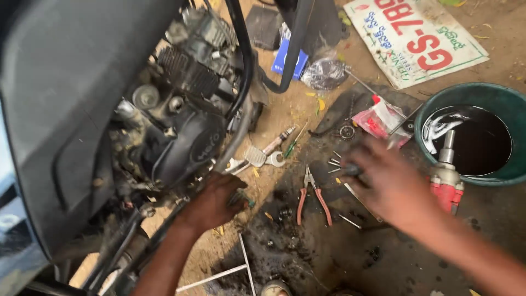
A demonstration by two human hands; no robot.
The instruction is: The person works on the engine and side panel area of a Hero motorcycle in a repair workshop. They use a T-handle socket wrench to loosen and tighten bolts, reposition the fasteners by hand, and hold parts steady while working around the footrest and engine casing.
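My left hand (pixel 215 204) reaches under the dark, greasy motorcycle engine (pixel 181 131), its fingers curled around a small greenish part (pixel 243 198). My right hand (pixel 390 185) is blurred and stretched over a dark oily mat (pixel 329 246). Its fingertips pinch a small dark part (pixel 351 170) beside several loose bolts (pixel 333 162). Red-handled pliers (pixel 313 198) lie on the mat between my two hands. A spanner (pixel 267 159) and a green-handled screwdriver (pixel 291 146) rest on the dirt just beyond my left hand.
A green basin of dark oil (pixel 482 93) stands at the right, with a red pump oiler (pixel 446 182) at its near edge. A red and white packet (pixel 378 118), plastic bag (pixel 324 72), blue box (pixel 284 57) and white signboard (pixel 466 52) lie further back. White rods (pixel 219 274) lie near me.
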